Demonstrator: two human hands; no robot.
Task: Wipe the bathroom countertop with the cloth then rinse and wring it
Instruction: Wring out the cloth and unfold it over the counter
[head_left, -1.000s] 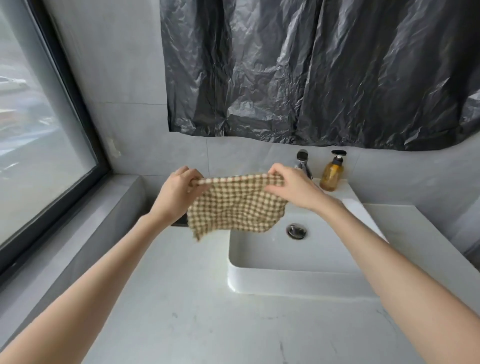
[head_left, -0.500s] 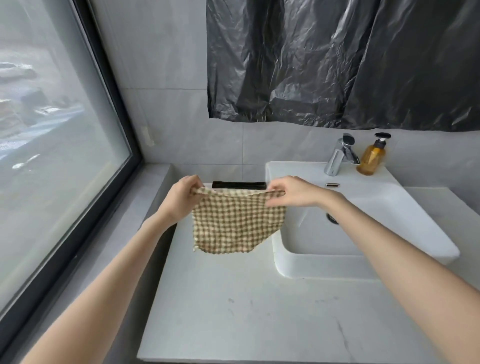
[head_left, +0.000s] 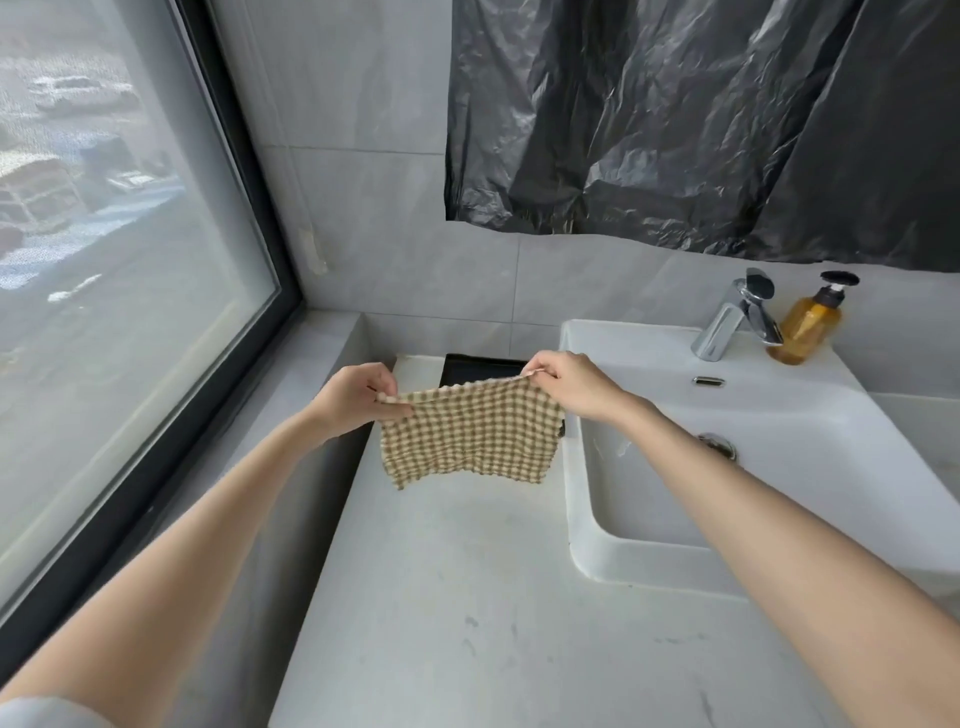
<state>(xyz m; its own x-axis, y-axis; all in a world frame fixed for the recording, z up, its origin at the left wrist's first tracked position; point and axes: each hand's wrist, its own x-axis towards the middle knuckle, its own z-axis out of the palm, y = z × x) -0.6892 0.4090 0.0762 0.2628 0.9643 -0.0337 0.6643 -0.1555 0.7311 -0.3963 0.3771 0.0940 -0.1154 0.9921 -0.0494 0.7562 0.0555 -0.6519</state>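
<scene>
Cloth (head_left: 470, 434) is up in the air, spread between your two hands over the back left part of the bench (head_left: 467, 597), just left of the sink (head_left: 649, 343). Your left hand (head_left: 353, 397) pinches the top left corner and your right hand (head_left: 569, 382) pinches the top right one, fingers curled on the fabric, so the checked square hangs down flat. Can't really tell if the bottom edge touches the bench. Right behind the cloth a flat black thing (head_left: 478, 366) lies by the wall. On the sink's back rim you've got a chrome tap (head_left: 727, 322) and an amber pump bottle (head_left: 808, 325) just beside it. Crinkly black plastic sheet (head_left: 701, 119) hangs on the wall above, big window (head_left: 104, 260) on your left.
</scene>
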